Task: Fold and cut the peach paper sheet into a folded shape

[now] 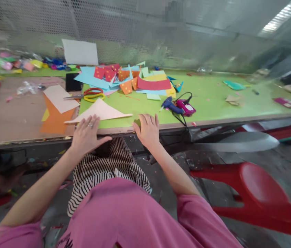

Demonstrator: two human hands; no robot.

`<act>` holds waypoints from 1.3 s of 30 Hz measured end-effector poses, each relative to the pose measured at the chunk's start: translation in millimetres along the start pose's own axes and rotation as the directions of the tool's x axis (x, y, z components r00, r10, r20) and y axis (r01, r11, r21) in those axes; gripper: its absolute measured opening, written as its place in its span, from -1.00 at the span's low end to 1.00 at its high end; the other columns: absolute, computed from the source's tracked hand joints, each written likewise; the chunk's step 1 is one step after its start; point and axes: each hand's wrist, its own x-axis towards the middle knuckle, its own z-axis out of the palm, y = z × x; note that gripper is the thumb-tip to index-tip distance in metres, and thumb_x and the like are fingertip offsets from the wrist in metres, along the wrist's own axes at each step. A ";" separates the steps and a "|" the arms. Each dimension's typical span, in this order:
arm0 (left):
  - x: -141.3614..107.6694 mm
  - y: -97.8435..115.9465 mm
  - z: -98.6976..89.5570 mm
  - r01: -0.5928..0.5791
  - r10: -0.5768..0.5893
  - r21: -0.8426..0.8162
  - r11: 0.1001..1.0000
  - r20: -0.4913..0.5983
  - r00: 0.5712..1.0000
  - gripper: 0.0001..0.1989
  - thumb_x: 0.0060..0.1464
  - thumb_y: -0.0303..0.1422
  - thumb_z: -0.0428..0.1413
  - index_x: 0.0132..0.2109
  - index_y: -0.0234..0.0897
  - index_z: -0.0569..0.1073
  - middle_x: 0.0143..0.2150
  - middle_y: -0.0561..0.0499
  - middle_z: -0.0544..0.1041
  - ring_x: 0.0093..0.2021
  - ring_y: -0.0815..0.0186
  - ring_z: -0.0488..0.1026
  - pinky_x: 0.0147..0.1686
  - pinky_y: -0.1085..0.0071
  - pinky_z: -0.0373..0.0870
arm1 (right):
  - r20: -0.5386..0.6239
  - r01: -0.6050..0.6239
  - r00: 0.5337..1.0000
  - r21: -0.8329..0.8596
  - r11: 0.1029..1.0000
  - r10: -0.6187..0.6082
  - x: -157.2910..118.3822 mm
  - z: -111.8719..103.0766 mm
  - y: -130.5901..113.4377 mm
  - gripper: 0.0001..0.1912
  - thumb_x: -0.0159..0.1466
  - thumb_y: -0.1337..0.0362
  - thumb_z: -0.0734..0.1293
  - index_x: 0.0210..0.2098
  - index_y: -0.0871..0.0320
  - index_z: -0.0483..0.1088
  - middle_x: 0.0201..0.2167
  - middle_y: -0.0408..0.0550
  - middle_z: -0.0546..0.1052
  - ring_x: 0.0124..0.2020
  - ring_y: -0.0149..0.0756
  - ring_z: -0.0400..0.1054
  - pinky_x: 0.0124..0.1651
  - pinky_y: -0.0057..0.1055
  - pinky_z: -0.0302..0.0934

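Note:
A cream sheet folded into a triangle (pixel 100 112) lies at the front edge of the table, its peak pointing away from me. My left hand (pixel 85 136) rests flat on its lower left part, fingers spread, with a ring on one finger. To the right of the triangle, my right hand (pixel 148 130) lies on the table edge with its fingers apart and nothing in it. Behind the triangle are scissors with yellow handles (pixel 94 97) and another pair with red handles (pixel 93 91). A pale sheet (pixel 61 98) and an orange sheet (pixel 57 119) lie left of the triangle.
Coloured paper pieces (pixel 153 83) are heaped at the back. A blue glue gun (pixel 171 105) and a magenta object (pixel 185 107) with a black cable lie right of my hands. A black flat object (pixel 73 82) sits behind the scissors. A red chair (pixel 261 184) stands at the lower right.

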 end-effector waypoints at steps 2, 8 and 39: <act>5.5 18.8 7.2 -0.031 0.031 -0.007 0.999 -0.017 0.999 0.07 0.25 0.34 -0.15 0.44 -0.60 0.27 0.49 -0.50 0.25 0.50 -0.20 0.22 0.50 -0.09 0.00 | 0.029 0.114 0.993 0.014 0.993 -0.114 0.6 2.9 -13.3 -0.31 0.55 -0.12 0.00 0.39 0.20 0.33 0.35 0.18 0.47 0.40 -0.01 0.29 0.57 0.11 -0.16; 0.6 22.7 13.5 -0.018 0.014 -0.052 0.998 -0.081 0.997 0.07 0.23 0.38 -0.19 0.46 -0.49 0.27 0.48 -0.42 0.30 0.50 -0.10 0.24 0.49 0.01 0.06 | 0.147 0.209 0.965 0.059 0.976 -0.215 0.1 16.1 -32.1 -0.30 0.56 -0.11 0.00 0.41 0.22 0.31 0.38 0.12 0.45 0.41 -0.10 0.32 0.58 0.02 -0.12; 43.8 -2.5 -59.9 0.220 0.051 -0.925 0.309 0.247 0.968 -0.35 0.00 -0.07 0.27 0.22 -0.25 0.53 0.22 -0.21 0.62 0.22 -0.02 0.57 0.21 0.05 0.53 | 0.025 -0.178 0.936 0.893 0.412 0.351 13.4 -31.3 -10.8 -0.62 0.43 -0.15 0.29 -0.20 0.03 0.41 -0.71 -0.33 0.37 -0.72 -0.37 0.21 -0.52 -0.38 0.19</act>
